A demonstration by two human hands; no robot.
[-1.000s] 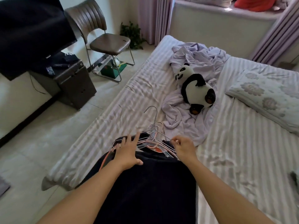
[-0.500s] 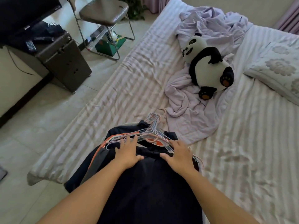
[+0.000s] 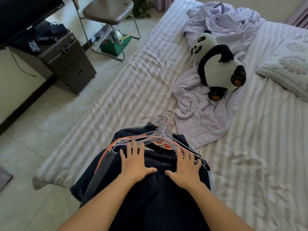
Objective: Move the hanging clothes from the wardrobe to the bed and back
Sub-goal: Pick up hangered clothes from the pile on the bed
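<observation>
A: Head view, status?

B: Both my hands flat on the clothes pile (image 3: 150,189) at the bed's (image 3: 250,164) near edge. Left hand (image 3: 135,162) and right hand (image 3: 185,167): fingers (image 3: 133,145) spread straight, gripping nothing.

A: Counts?

B: One bundle of hangers (image 3: 160,133), hooks bunched; can't count them. One panda plush (image 3: 216,67) on one lilac blanket (image 3: 200,110), one pillow (image 3: 288,67), one chair (image 3: 108,9).

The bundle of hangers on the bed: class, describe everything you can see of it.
The hangers are a bunch of thin ones in pale blue, pink and clear tones, looking like plastic or coated wire. They lie flat on the striped bed, hooks gathered and pointing toward the lilac blanket. Dark clothes remain on them. The left hand and right hand rest spread on the clothes, fingers reaching the hanger arms.
</observation>
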